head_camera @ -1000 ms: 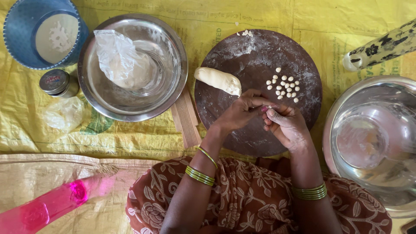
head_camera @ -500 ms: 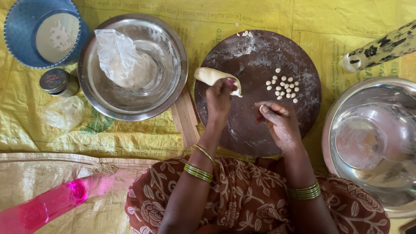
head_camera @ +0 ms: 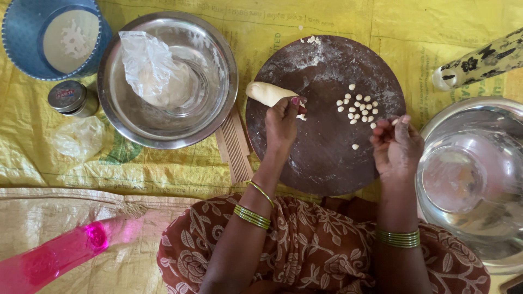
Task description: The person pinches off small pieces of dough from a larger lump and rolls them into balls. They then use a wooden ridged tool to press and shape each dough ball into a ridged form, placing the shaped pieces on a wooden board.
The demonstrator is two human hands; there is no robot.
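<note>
A matt, flour-dusted wooden board (head_camera: 327,152) carries soft smooth dough (head_camera: 268,93); the steel bowl (head_camera: 220,65) gleams glossy.

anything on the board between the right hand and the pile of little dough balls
Nothing visible. The right hand hovers at the board's right edge, fingertips just beside the dough balls; only bare floured board lies between. The left hand pinches the dough roll farther left.

I see my left hand (head_camera: 282,122) extended forward, fingers pinched together. My right hand (head_camera: 397,147) is raised, fingertips bunched.
</note>
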